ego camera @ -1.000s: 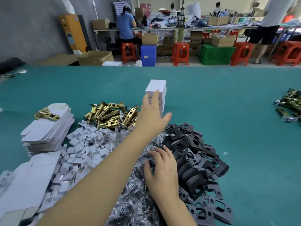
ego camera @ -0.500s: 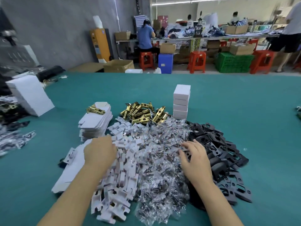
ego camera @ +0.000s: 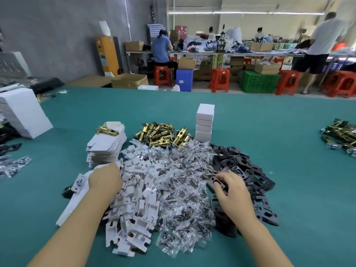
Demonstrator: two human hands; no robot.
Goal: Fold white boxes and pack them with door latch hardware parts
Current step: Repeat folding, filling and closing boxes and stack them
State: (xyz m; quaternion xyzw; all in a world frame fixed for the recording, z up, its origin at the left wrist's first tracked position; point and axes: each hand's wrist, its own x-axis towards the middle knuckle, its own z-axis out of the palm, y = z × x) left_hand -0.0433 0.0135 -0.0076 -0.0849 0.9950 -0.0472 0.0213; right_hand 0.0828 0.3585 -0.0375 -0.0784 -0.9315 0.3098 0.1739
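My left hand [ego camera: 105, 179] curls down over the upper edge of a flat white box blank [ego camera: 75, 201] lying at the near left; its fingertips are hidden. My right hand [ego camera: 231, 191] pinches a black plate [ego camera: 215, 181] at the edge of the black plate pile [ego camera: 248, 170]. Between my hands lie a heap of white card inserts [ego camera: 134, 201] and a heap of clear screw bags [ego camera: 186, 193]. Behind them are brass latches [ego camera: 161, 133], a stack of flat blanks [ego camera: 107, 147] with one latch on top, and several folded white boxes [ego camera: 205, 122] stacked upright.
A tall block of white blanks [ego camera: 23, 112] stands at the far left, with screw bags [ego camera: 13, 166] near it. More brass latches [ego camera: 341, 133] lie at the right edge. Green table cloth [ego camera: 289, 141] spreads around. People work at benches beyond the table.
My left hand drew back from the stacked boxes and came down on the flat blank. My right hand slid right to the black plates and took hold of one.
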